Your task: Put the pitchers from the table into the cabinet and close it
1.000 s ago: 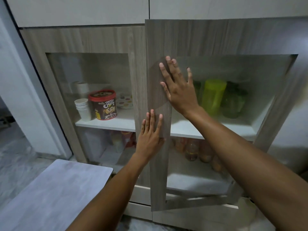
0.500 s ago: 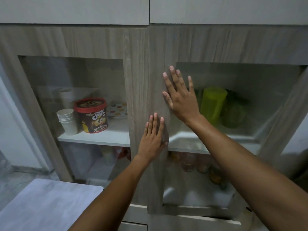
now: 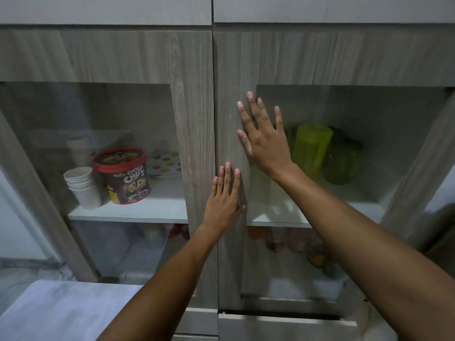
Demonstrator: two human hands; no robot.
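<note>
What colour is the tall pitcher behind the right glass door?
Yellow-green pitcher, translucent; seen in the head view.

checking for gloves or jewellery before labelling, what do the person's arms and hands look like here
Both arms are bare as far up the forearms as the view shows: no sleeves, gloves, watch or bracelets. The left hand and right hand show no rings that I can make out. The fingernails are short, and no polish shows. No marks or bandages are visible.

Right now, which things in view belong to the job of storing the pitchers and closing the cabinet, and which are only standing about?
Belong to the job:
green pitchers
right cabinet door
left hand
right hand

Only standing about:
Choco Chips tub
stack of paper cups
dotted plate
jars on the lower shelf
</note>
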